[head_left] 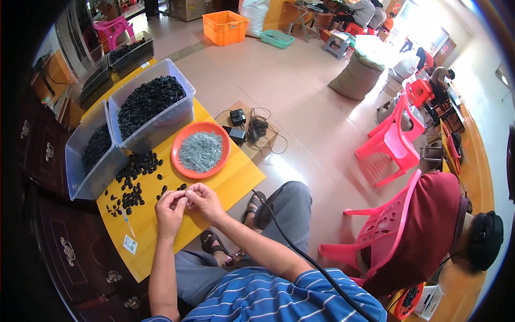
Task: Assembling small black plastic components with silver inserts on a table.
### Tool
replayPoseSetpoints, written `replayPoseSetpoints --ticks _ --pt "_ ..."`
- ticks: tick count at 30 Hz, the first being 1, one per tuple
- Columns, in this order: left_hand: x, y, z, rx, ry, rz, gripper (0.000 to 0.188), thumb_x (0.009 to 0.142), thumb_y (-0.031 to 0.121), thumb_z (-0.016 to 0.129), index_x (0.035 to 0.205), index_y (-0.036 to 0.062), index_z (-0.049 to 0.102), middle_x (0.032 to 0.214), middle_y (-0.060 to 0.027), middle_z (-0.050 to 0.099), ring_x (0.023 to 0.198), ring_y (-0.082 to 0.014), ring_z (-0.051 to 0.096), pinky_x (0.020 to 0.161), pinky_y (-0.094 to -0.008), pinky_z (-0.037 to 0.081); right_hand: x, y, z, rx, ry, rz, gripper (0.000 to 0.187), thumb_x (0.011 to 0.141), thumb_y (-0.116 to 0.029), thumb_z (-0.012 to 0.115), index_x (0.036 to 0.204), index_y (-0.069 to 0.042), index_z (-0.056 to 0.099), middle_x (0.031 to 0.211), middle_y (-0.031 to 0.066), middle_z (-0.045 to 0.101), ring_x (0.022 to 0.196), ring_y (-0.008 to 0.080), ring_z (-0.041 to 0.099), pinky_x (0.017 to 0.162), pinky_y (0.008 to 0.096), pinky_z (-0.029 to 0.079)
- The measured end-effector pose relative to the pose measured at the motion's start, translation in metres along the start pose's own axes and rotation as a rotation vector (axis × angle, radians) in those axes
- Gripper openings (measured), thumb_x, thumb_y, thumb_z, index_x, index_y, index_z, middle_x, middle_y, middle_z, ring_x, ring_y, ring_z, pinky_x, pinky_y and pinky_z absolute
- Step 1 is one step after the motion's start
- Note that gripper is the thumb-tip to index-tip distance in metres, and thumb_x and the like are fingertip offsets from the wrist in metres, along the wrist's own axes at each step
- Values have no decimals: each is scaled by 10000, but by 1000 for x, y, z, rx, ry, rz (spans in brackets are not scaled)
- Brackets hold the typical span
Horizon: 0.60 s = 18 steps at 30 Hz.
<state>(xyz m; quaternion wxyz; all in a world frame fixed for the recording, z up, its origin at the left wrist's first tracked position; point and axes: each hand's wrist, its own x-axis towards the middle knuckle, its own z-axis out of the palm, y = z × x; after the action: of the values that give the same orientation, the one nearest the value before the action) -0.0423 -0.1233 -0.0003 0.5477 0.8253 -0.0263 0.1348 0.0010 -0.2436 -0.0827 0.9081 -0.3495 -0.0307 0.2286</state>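
Note:
My left hand [169, 211] and my right hand [205, 200] meet over the near part of the yellow table [225, 174]. Thumbs and fingertips are pressed together in a pinch. Whatever they hold is too small and covered to make out. Just beyond them stands an orange-red plate [226, 156] heaped with small silvery metal pieces [200, 152]. Loose black oval pieces [132, 196] lie left of my hands, with smaller black bits beside them. A thin blue-and-white stick [129, 225] and a white label card [130, 244] rest near the left edge.
Two clear plastic bins [189, 102] [80, 185] full of black pieces fill the far table. A low box [263, 145] with adapters and cables stands right of it. Pink chairs [394, 142], a seated person in dark red [429, 225] and a big sack [358, 75] are further right.

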Motion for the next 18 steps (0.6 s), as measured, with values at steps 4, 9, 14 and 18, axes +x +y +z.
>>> replayPoseSetpoints --ticks 4,9,14,18 --pt "-7 -2 4 95 63 88 89 866 -41 679 954 -24 672 875 -48 627 688 -106 618 615 -234 499 -1 5 0 -15 -14 -21 113 993 -169 623 1049 -77 589 875 -17 640 737 53 592 657 211 497" --pt "-19 2 -5 247 112 27 115 828 -49 710 913 -10 643 842 -65 615 669 -126 582 595 -267 476 -3 17 4 1 -63 29 143 948 -107 616 1089 -82 608 959 2 649 814 66 606 681 213 496" --pt "-5 -3 7 140 48 49 157 822 -5 722 957 -6 643 883 -129 664 798 -259 662 698 -337 524 -5 -7 -3 -40 -14 32 161 933 -86 607 1092 -68 615 960 27 662 863 118 649 730 272 534" --pt "5 -7 -4 -18 33 -60 84 837 12 702 917 -3 683 796 -54 651 682 -82 633 629 -237 509 -12 -13 3 -48 20 25 129 986 -101 588 1108 -60 596 942 -2 619 797 87 614 741 239 533"
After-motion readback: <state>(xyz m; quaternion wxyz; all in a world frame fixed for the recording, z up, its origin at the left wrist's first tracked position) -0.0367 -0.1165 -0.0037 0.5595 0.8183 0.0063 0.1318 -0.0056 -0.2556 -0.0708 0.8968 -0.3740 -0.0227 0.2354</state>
